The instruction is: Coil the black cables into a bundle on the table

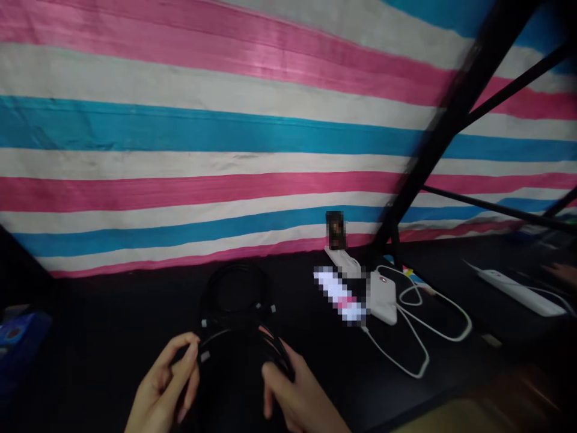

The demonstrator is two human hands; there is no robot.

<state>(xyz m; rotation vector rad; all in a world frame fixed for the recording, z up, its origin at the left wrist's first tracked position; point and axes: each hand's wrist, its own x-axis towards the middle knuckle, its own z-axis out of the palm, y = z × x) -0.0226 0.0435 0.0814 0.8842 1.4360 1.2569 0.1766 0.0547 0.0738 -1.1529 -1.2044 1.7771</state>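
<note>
On a dark table lies a coil of black cable (236, 300) with small silver connectors. My left hand (164, 388) pinches the cable near one connector at the coil's near left side, thumb and fingers closed on it. My right hand (293, 394) grips the strands at the coil's near right side, fingers curled over them. Both hands are low in the view, at the table's near edge.
A white power bank (383, 297) with a looping white cable (424, 337) lies to the right. A white power strip (518, 291) sits far right, next to another person's hand (561, 273). Black frame bars (451, 120) slant before a striped pink, white and blue sheet (180, 150).
</note>
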